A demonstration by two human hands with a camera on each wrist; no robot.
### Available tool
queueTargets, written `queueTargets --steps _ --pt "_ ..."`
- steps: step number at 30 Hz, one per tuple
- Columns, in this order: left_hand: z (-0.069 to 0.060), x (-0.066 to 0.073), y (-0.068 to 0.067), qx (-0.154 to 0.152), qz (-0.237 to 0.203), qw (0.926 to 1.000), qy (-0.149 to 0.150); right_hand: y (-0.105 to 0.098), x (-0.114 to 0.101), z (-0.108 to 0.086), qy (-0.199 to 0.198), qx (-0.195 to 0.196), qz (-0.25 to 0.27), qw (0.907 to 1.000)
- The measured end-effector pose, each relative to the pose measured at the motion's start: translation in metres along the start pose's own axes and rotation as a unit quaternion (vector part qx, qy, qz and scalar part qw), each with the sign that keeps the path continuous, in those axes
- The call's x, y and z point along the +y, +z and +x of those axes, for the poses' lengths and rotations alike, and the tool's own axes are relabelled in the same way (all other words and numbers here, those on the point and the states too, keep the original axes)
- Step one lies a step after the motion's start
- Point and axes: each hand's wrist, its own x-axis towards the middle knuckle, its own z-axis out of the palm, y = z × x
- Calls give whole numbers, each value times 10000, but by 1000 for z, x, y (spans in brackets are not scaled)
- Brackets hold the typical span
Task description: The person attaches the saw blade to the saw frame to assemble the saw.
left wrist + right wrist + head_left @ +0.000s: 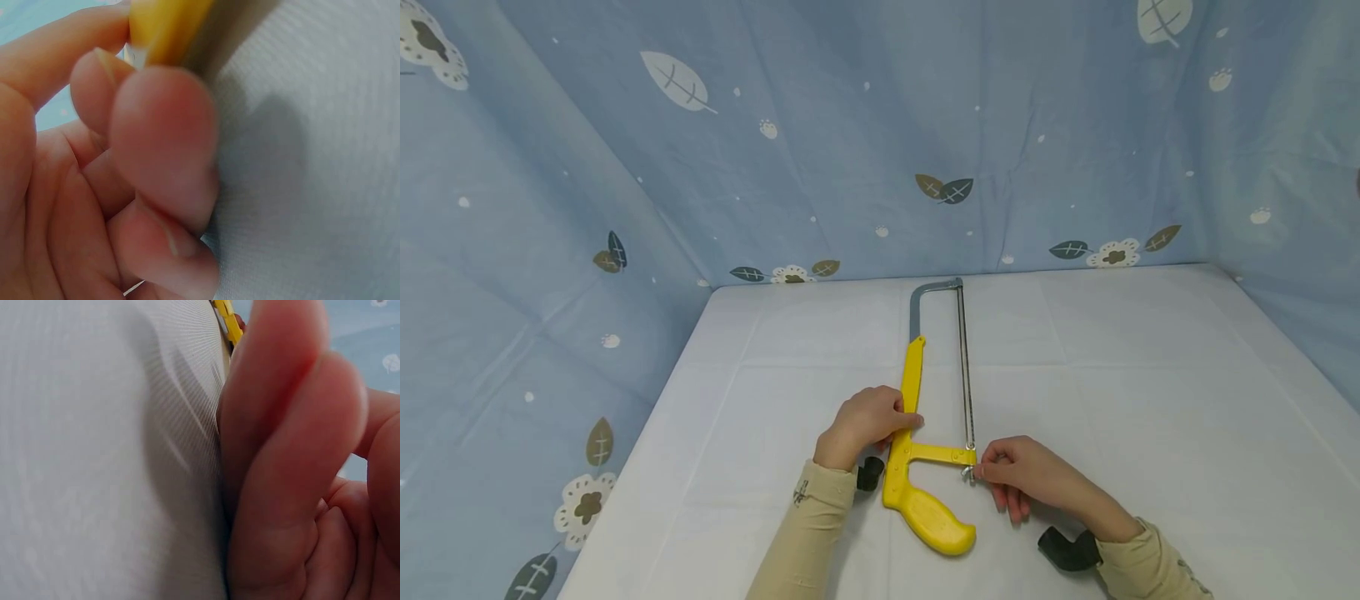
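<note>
A hacksaw with a yellow handle [936, 523] and a grey front frame [916, 312] lies flat on the white cloth, its handle toward me. The thin blade [965, 367] runs along its right side. My left hand [867, 417] grips the yellow bar of the frame, thumb on top; the left wrist view shows the other fingers curled beside it, close to the cloth. At the near end of the blade is a small metal wing nut [967, 475]. My right hand [1030, 477] pinches at this nut with thumb and forefinger, the contact partly hidden; its other fingers hang loosely below.
A white cloth [1150, 375] with fold creases covers the table. Blue patterned curtains [850, 150] stand behind it and at both sides. Black wrist mounts [1067, 550] sit beside the beige sleeves [808, 525].
</note>
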Motion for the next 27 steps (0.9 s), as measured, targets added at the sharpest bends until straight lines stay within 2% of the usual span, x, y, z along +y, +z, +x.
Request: queueTargets --steps 5,13,17,20,23,25,27 --pt "0 2 0 -25 -30 10000 -52 -1 -1 -1 -19 -33 7 10000" --pt "4 2 -3 -44 -13 10000 48 -13 1 1 -286 -134 179 9993" --pt "7 -2 -3 -110 -184 9998 58 -21 0 0 -424 -72 137 9990" --pt "9 -7 -6 -155 -348 9993 50 -28 -3 -2 -493 155 -29 9987" --pt "10 -13 -11 -162 -454 9988 28 -36 -6 -5 -550 643 -319 9959" --pt "10 -18 -17 -65 -470 9989 12 -43 -8 -8 -666 1078 -732 9892" --pt "10 -25 -22 180 -321 9993 -2 -52 -9 -10 -789 1593 -1422 9737"
